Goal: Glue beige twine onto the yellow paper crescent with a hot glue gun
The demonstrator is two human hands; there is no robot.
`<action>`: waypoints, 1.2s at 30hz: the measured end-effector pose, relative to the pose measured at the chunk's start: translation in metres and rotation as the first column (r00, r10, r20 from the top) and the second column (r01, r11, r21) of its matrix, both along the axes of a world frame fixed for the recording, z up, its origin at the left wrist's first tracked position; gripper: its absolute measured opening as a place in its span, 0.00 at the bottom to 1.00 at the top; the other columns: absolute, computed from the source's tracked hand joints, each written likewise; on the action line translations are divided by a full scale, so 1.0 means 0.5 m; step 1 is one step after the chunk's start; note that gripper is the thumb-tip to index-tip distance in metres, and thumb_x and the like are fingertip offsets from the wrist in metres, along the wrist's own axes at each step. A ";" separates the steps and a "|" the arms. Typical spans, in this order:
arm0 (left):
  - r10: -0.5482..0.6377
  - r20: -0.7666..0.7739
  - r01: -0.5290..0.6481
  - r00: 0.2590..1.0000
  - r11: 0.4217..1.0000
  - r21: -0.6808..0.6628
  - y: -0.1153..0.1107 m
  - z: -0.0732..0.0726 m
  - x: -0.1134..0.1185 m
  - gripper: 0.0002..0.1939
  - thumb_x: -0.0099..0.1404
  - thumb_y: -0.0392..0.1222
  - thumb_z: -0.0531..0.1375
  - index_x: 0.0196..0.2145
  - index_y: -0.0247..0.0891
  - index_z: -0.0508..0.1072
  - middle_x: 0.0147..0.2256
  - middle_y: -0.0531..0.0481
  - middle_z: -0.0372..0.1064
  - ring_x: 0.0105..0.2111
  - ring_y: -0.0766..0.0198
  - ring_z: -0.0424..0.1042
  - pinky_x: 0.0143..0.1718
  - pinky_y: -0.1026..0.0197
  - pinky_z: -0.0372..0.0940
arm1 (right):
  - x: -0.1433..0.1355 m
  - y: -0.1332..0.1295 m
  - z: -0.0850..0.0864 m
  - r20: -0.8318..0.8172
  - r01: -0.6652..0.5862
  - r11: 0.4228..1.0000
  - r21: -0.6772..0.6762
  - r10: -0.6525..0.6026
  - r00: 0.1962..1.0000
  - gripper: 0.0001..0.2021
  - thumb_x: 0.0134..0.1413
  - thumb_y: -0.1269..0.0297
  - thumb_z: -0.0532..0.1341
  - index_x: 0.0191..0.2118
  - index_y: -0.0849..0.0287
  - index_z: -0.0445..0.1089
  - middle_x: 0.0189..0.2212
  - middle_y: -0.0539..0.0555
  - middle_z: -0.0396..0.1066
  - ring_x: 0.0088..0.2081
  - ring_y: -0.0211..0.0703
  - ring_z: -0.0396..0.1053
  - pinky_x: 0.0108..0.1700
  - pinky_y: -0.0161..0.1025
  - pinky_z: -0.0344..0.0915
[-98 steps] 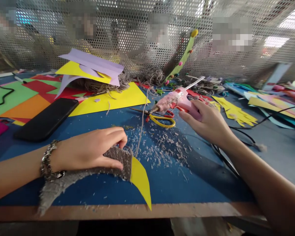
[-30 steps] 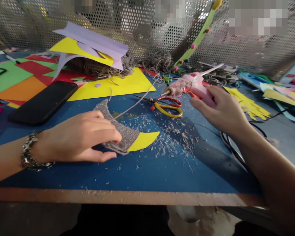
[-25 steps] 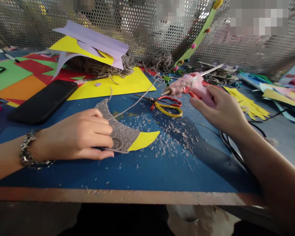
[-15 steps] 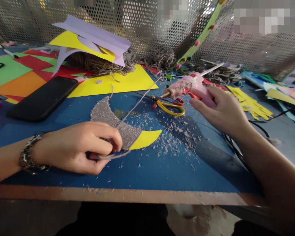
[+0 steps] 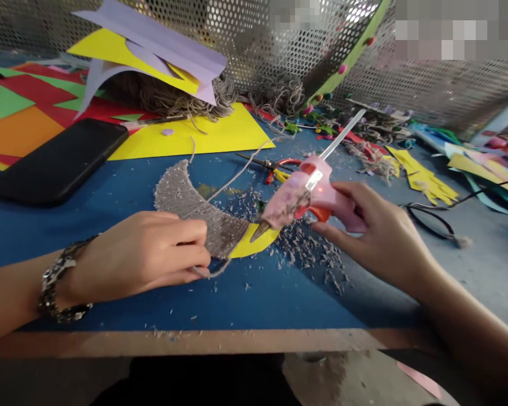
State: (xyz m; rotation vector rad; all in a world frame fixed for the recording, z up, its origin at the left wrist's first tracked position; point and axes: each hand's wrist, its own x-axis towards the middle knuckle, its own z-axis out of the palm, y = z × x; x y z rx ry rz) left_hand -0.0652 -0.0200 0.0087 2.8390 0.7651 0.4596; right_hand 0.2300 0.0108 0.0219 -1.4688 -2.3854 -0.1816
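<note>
A yellow paper crescent (image 5: 257,241) lies on the blue table, most of it wound in grey yarn (image 5: 190,194) with only its right tip bare. Over its near left part, my left hand (image 5: 152,256) is closed, pinching a loose yarn strand (image 5: 220,270) that loops to the crescent's lower edge. My right hand (image 5: 375,231) grips a pink hot glue gun (image 5: 309,189) by its handle. The gun's metal nozzle points down at the bare yellow tip; whether it touches cannot be made out. A clear glue stick (image 5: 342,135) sticks out of its back.
Scissors (image 5: 275,168) lie partly hidden behind the glue gun. A black phone (image 5: 63,160) rests at left, with yellow paper (image 5: 220,132) and a yarn heap (image 5: 161,101) behind. Yarn fluff (image 5: 313,254) litters the table. A black cable (image 5: 432,220) lies at right.
My right hand has brought the glue gun left and down, from above the scissors to the crescent's bare tip. My left hand stays at the crescent with the yarn strand.
</note>
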 end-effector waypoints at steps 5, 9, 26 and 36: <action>-0.011 0.049 0.012 0.999 1.000 -0.008 0.003 0.003 0.001 0.12 0.66 0.38 0.48 0.27 0.35 0.66 0.37 0.47 0.62 0.36 0.63 0.61 0.38 0.62 0.56 | -0.013 -0.011 -0.015 -0.001 -0.116 0.993 0.007 0.117 0.993 0.20 0.50 0.50 0.54 0.44 0.60 0.60 0.29 0.53 0.65 0.27 0.39 0.64 0.27 0.35 0.59; -0.033 0.029 0.034 0.999 0.999 -0.036 0.007 -0.003 0.000 0.11 0.66 0.38 0.47 0.31 0.34 0.67 0.40 0.46 0.64 0.41 0.62 0.63 0.44 0.60 0.58 | -0.018 -0.011 -0.020 0.008 -0.145 0.989 -0.003 0.145 0.989 0.20 0.51 0.53 0.54 0.46 0.61 0.59 0.33 0.55 0.67 0.33 0.42 0.66 0.31 0.37 0.62; -0.051 -0.007 0.051 0.999 0.999 -0.003 0.005 0.004 -0.006 0.13 0.65 0.37 0.47 0.32 0.34 0.70 0.41 0.44 0.65 0.42 0.59 0.65 0.44 0.58 0.62 | -0.020 -0.015 -0.027 0.099 -0.196 0.980 0.042 0.191 0.977 0.21 0.53 0.55 0.53 0.51 0.59 0.57 0.39 0.58 0.67 0.38 0.45 0.68 0.32 0.39 0.66; -0.081 0.018 0.082 0.997 0.994 -0.066 0.010 0.008 -0.002 0.16 0.64 0.36 0.48 0.22 0.36 0.71 0.40 0.45 0.65 0.40 0.57 0.65 0.43 0.52 0.63 | -0.023 -0.017 -0.028 0.084 -0.173 0.985 0.021 0.171 0.982 0.19 0.54 0.56 0.52 0.50 0.60 0.58 0.38 0.57 0.67 0.36 0.45 0.67 0.32 0.39 0.65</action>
